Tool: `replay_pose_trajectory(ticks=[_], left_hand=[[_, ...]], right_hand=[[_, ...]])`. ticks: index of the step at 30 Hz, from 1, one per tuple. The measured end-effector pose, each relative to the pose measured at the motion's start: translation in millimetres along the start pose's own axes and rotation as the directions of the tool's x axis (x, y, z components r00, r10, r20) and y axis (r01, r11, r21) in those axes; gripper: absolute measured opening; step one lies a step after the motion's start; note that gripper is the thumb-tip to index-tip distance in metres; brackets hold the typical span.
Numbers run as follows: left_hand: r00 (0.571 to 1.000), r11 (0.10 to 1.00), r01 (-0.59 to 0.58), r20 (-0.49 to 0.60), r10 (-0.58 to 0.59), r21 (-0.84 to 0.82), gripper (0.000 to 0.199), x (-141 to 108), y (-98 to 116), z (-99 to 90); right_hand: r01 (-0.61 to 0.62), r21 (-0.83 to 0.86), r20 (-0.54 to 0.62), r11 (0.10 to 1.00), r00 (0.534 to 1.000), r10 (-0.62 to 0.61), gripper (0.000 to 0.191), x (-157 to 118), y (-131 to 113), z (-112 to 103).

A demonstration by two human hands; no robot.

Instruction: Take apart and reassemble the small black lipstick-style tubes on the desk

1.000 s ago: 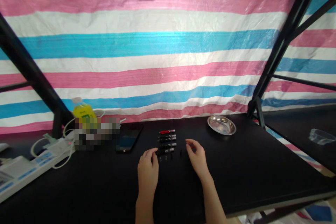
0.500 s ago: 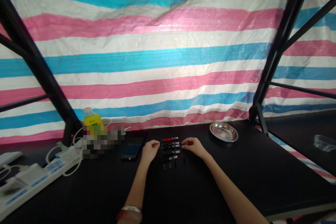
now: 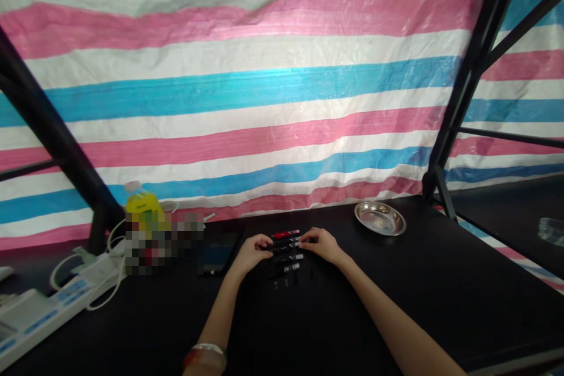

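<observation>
A column of slim pen-like sticks lies crosswise on the black table. At the far end is a red stick; nearer ones are black with silvery right ends, among them a black stick and the nearest black stick. My left hand has thumb and fingers around the left end of a black pen-like stick near the middle. At its right end, my right hand pinches with the fingertips. Tiny clear and dark pieces lie nearest me, too small to name.
At the back right stands an oval metal dish. A dark tablet-like device lies left of my left hand. Farther left are a bottle of yellow liquid, a blurred patch and a white power strip with cables. Striped sheeting hangs behind.
Both hands have moved inward from beside the column to the ends of a black pen-like stick. The view has shifted slightly; the sticks keep their arrangement.
</observation>
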State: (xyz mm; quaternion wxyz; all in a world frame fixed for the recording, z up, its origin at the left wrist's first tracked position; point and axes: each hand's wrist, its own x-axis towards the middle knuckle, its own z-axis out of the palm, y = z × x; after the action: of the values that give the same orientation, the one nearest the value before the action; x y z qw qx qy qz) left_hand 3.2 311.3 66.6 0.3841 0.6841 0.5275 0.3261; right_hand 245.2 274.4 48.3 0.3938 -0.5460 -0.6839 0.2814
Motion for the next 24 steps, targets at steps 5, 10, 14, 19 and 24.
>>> replay_pose_trajectory(ticks=[5, 10, 14, 19, 24], left_hand=[[0.933, 0.987, -0.152, -0.320, 0.162, 0.057, 0.022, -11.0, 16.0, 14.0], [0.798, 0.888, -0.349, -0.402, 0.450, 0.300, 0.028, -32.9, 47.1, 28.2], [0.790, 0.824, -0.401, -0.303, 0.532, 0.401, 0.035, -43.4, 56.9, 36.9], [0.800, 0.827, -0.445, -0.263, 0.540, 0.344, 0.048, -45.4, 53.7, 47.3], [0.826, 0.874, -0.433, -0.292, 0.483, 0.220, 0.044, -48.9, 59.2, 48.4]], right_hand=[[-0.169, 0.615, 0.078, 0.770, 0.985, 0.154, 0.024, 0.7, -4.2, 4.7], [-0.364, 0.905, 0.293, 0.221, 0.909, 0.297, 0.003, -0.6, -16.6, 1.3], [-0.454, 0.883, 0.408, 0.117, 0.867, 0.286, 0.009, -2.4, -26.4, -4.3], [-0.552, 0.833, 0.532, 0.023, 0.813, 0.238, 0.010, -7.9, -37.0, -4.7], [-0.503, 0.858, 0.467, 0.105, 0.848, 0.250, 0.006, -10.6, -40.4, -0.5]])
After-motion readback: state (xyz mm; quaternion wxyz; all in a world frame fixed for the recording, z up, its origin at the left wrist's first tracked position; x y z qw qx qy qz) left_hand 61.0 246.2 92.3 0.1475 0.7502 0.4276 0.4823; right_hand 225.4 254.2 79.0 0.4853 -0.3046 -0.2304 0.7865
